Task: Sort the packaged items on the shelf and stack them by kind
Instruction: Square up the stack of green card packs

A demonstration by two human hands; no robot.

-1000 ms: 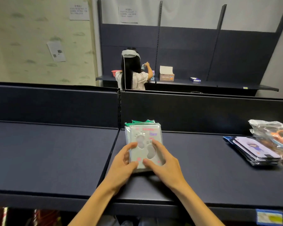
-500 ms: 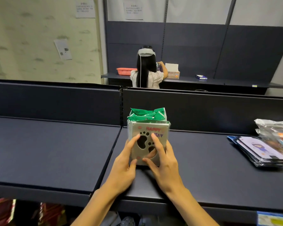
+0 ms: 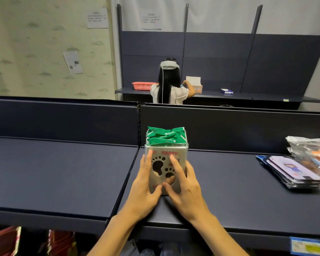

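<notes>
A stack of flat packages (image 3: 167,153) stands upright on the dark shelf (image 3: 63,172), near the seam between two shelf boards. Its front is a grey card with paw-print cutouts and red "HAPPY" lettering. Green wrappers (image 3: 164,135) stick out of the top behind it. My left hand (image 3: 146,189) holds the stack's left side, fingers up the front and thumb at the bottom. My right hand (image 3: 185,189) grips the right side, its forefinger on the front. The two thumbs meet at the lower edge.
At the right of the shelf lie packs with purple cards (image 3: 292,172) and clear bags with an orange ring (image 3: 314,152). A dark back panel (image 3: 229,130) rises behind the stack. Beyond it a person (image 3: 169,85) works at a far shelf holding a red basket (image 3: 143,85).
The stack lay flat on the shelf under my hands; it has been tipped up onto its edge and now stands upright. My view has shifted slightly left.
</notes>
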